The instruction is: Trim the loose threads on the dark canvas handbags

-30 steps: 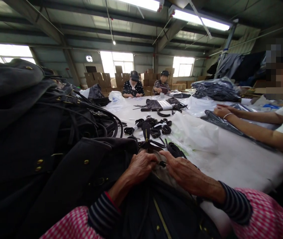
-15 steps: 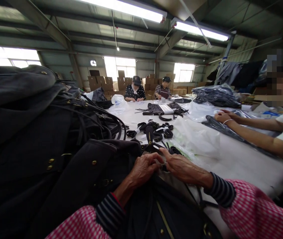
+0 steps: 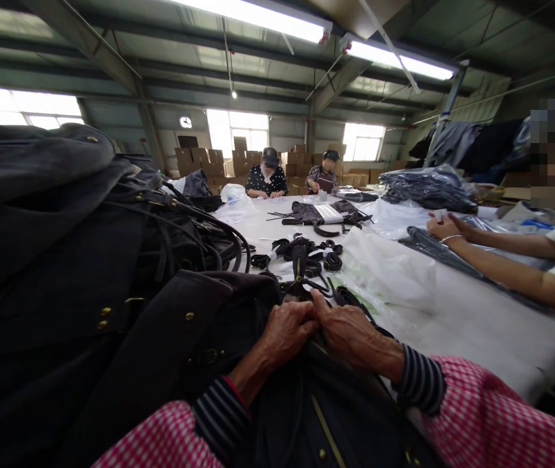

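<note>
A black fabric bag [image 3: 282,416] with a brass zip and brass studs lies right in front of me. My left hand [image 3: 290,331] has its fingers curled down on the bag's upper edge. Against it, my right hand [image 3: 350,331] grips the same edge, its index finger pointing forward and the others bent under. The fingertips of both hands meet, and the exact spot they pinch is hidden. Just beyond them a dark tapered piece with a brass zip [image 3: 298,263] points away from me.
A tall heap of dark bags [image 3: 63,253] fills the left. Several rolled black straps [image 3: 332,261] and clear plastic sheeting [image 3: 389,266] lie on the white table [image 3: 477,312]. At right, a co-worker's hands [image 3: 446,227] hold something small and white. Two people sit at the far end.
My right hand has closed in toward my left, and the small dark piece seen between them is now covered. The co-worker's hands at right have shifted slightly.
</note>
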Demonstrator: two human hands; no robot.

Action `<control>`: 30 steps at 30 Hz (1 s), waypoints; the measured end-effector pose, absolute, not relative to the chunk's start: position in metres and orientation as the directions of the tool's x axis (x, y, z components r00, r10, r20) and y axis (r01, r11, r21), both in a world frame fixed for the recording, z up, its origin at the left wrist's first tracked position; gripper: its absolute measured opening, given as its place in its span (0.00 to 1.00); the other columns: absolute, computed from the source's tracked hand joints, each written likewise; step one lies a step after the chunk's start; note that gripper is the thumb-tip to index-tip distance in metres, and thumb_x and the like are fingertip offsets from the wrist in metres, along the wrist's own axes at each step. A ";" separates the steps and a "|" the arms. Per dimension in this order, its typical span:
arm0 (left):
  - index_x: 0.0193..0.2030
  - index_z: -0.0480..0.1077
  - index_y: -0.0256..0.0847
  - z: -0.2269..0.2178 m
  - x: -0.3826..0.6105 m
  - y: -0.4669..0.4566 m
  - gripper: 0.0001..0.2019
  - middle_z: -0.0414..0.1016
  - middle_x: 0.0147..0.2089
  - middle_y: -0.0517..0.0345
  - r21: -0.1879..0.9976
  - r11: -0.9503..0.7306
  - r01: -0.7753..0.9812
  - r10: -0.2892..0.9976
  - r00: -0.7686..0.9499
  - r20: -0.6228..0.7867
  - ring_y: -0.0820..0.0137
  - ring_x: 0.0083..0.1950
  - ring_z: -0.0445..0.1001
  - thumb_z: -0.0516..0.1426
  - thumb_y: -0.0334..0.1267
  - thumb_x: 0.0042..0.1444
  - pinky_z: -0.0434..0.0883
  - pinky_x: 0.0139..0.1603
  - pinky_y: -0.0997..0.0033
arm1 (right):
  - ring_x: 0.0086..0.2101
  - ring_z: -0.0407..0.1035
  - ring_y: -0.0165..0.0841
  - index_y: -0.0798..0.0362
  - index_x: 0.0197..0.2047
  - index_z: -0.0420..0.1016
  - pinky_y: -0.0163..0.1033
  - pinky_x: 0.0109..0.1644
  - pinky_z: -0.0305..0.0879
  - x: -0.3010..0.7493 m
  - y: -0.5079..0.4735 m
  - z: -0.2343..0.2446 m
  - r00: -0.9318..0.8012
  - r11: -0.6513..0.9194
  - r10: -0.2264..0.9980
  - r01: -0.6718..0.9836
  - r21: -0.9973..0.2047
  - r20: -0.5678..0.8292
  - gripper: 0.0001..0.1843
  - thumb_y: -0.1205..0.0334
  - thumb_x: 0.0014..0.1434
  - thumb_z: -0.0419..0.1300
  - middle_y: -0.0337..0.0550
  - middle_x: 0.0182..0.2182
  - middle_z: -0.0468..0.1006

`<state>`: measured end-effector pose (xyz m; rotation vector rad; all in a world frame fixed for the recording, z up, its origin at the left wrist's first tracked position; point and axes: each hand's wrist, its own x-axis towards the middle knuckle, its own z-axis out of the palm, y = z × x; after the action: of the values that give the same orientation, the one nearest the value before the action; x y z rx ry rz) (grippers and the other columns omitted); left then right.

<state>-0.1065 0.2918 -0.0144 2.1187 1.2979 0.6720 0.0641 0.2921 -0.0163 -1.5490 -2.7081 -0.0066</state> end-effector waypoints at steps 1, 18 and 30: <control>0.35 0.76 0.42 -0.014 -0.106 0.291 0.07 0.80 0.36 0.58 0.677 -0.368 0.637 0.910 0.395 0.124 0.65 0.41 0.76 0.56 0.35 0.55 0.66 0.41 0.72 | 0.36 0.79 0.44 0.64 0.72 0.45 0.39 0.35 0.63 0.069 0.292 -0.016 -0.520 0.521 0.853 0.849 -0.087 0.039 0.38 0.71 0.60 0.52 0.54 0.38 0.83; 0.45 0.73 0.41 -0.014 -0.112 0.291 0.09 0.81 0.39 0.59 0.766 -0.323 0.556 0.907 0.414 0.081 0.66 0.43 0.75 0.54 0.33 0.61 0.66 0.44 0.72 | 0.24 0.64 0.30 0.51 0.31 0.70 0.36 0.33 0.53 0.118 0.262 -0.018 -0.372 0.450 0.893 0.749 -0.485 0.254 0.08 0.63 0.63 0.55 0.34 0.22 0.69; 0.42 0.77 0.41 -0.016 -0.112 0.294 0.10 0.83 0.37 0.59 0.774 -0.340 0.534 0.898 0.429 0.099 0.66 0.42 0.77 0.54 0.34 0.59 0.65 0.45 0.70 | 0.25 0.67 0.33 0.50 0.31 0.70 0.37 0.33 0.52 0.106 0.257 -0.028 -0.307 0.374 0.926 0.823 -0.428 0.220 0.06 0.64 0.59 0.53 0.37 0.23 0.73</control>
<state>-0.1123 0.2935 -0.0158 2.0134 1.2040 0.6964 0.1059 0.2566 -0.0280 -1.5134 -2.2131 0.3281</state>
